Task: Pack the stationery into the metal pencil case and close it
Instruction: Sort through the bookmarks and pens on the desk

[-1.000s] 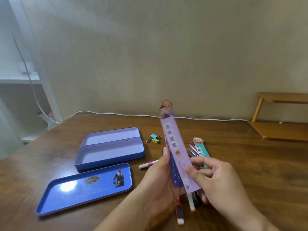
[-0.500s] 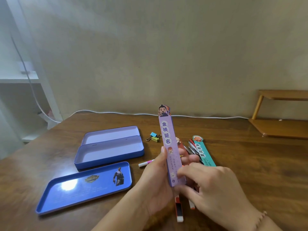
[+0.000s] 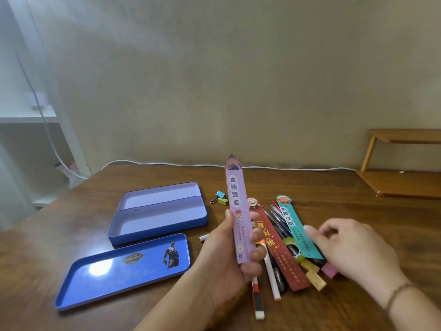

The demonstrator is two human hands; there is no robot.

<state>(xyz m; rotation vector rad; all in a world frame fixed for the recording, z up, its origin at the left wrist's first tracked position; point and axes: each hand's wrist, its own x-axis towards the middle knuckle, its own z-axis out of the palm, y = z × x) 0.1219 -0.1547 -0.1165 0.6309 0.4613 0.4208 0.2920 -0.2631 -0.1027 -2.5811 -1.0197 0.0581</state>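
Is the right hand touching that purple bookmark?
Apart. The head view shows the right hand over the teal bookmark, with table and pens between it and the purple bookmark, which the left hand holds.

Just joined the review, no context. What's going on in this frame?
A person is packing stationery. The left hand holds a purple bookmark upright in its grip. The right hand hovers, fingers loosely curled, over the pile of pens and the teal bookmark. The pencil case sits open, nothing visible inside, with a blue tray beside it.
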